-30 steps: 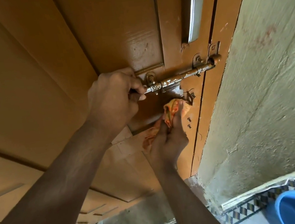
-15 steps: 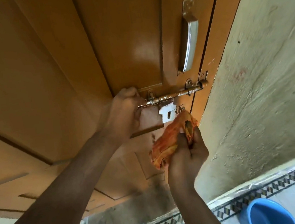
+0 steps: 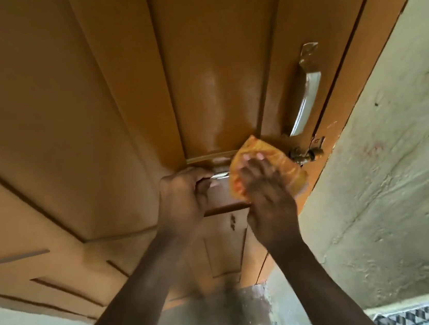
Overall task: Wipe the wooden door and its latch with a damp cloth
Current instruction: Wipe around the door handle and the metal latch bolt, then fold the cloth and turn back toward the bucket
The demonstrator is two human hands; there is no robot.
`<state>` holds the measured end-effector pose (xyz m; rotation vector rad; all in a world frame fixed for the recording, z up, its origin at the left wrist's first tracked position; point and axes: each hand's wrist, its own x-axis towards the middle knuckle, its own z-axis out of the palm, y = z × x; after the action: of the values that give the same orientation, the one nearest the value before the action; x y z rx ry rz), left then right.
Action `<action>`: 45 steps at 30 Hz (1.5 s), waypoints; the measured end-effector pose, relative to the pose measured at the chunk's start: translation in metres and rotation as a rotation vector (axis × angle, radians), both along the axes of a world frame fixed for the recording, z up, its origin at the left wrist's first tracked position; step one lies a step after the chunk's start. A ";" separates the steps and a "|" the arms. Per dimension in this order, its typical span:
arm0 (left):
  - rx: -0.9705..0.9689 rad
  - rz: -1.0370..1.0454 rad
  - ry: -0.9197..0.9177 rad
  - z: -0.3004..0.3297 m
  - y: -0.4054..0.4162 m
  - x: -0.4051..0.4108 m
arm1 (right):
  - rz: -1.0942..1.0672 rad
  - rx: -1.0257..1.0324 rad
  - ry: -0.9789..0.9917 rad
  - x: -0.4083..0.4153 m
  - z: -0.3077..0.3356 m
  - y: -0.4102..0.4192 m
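Note:
The brown panelled wooden door (image 3: 91, 96) fills the upper left of the head view. Its metal sliding latch (image 3: 305, 154) runs across the door's right side. My left hand (image 3: 183, 201) is closed around the latch's left end. My right hand (image 3: 269, 198) presses an orange cloth (image 3: 266, 153) flat over the middle of the latch, hiding that part of the bolt. Only the bolt's right tip and its bracket show past the cloth.
A silver pull handle (image 3: 306, 102) is fixed above the latch. The door frame (image 3: 370, 35) meets a rough pale green wall (image 3: 399, 180) on the right. A patterned tile border (image 3: 421, 312) lies at the floor, lower right.
My right hand has risen with the cloth from below the latch to cover the latch itself. The view has tilted up, and the blue bowl on the floor has left the frame.

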<state>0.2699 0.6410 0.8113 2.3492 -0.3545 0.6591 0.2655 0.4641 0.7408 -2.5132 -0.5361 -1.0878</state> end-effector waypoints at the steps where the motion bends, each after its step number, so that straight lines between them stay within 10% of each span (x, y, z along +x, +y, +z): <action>1: 0.000 0.006 0.008 0.000 0.001 0.001 | -0.029 0.082 0.002 0.000 -0.001 0.001; 9: -0.105 0.000 0.083 0.003 0.004 0.005 | 0.137 -0.293 -0.003 0.005 0.010 -0.010; 14: 0.119 0.065 0.117 0.005 0.003 0.008 | -0.022 0.113 0.060 -0.007 0.005 -0.009; 18: 0.385 0.155 0.248 0.026 -0.012 0.008 | 0.077 -0.040 0.070 -0.008 0.005 -0.009; 23: 0.528 0.219 0.320 0.040 -0.026 0.004 | -0.145 0.250 0.131 -0.016 0.003 -0.036; 29: 0.605 0.250 0.368 0.048 -0.028 -0.007 | 0.054 -0.020 0.153 -0.024 0.005 -0.011; 41: 0.300 0.278 0.394 0.026 -0.020 -0.013 | 0.003 0.366 0.477 -0.066 -0.002 -0.021; 45: -0.178 0.318 0.405 0.033 -0.031 -0.061 | 0.085 0.590 0.507 -0.092 0.023 -0.028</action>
<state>0.2091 0.6101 0.8443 2.3126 0.2523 0.3242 0.1734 0.4361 0.7642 -2.0901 -0.1417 -0.4460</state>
